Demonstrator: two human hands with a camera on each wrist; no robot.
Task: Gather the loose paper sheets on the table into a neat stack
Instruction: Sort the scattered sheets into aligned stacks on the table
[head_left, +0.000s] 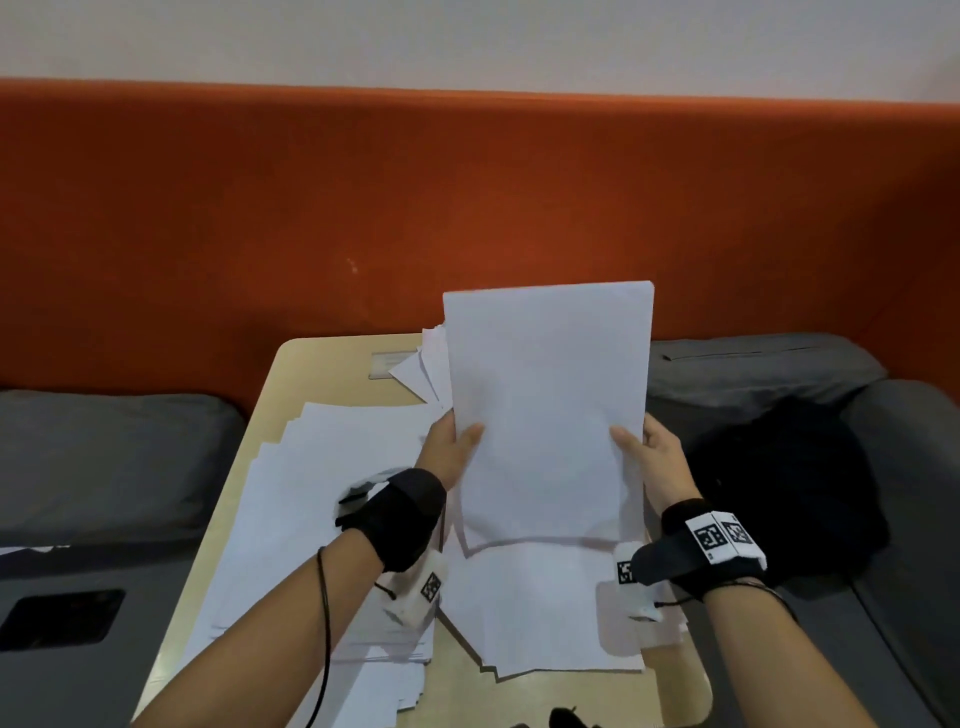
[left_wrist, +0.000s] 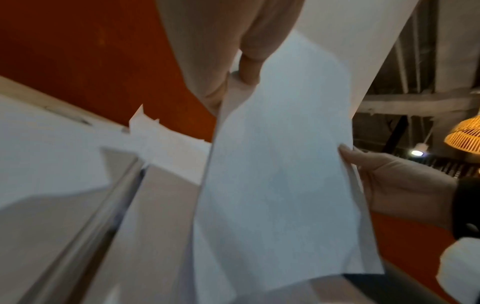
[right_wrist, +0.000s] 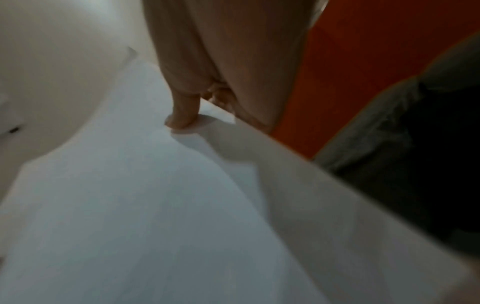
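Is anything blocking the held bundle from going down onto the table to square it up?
Yes: loose sheets lie on the table directly beneath the held bundle, which both the left hand and right hand grip.

Sheets (head_left: 545, 410): plain white, unprinted. Bench (head_left: 332, 364): pale beige. Wall panel (head_left: 311, 208) at 12 o'clock: burnt orange; wall (head_left: 467, 41) above: off-white. Cushions (head_left: 104, 457) at 9 and 3 o'clock: dark grey. Wrist straps (head_left: 410, 514): black, bearing white tags (head_left: 719, 535) with black square-code patterns. Lampshade (left_wrist: 465, 135): woven amber.
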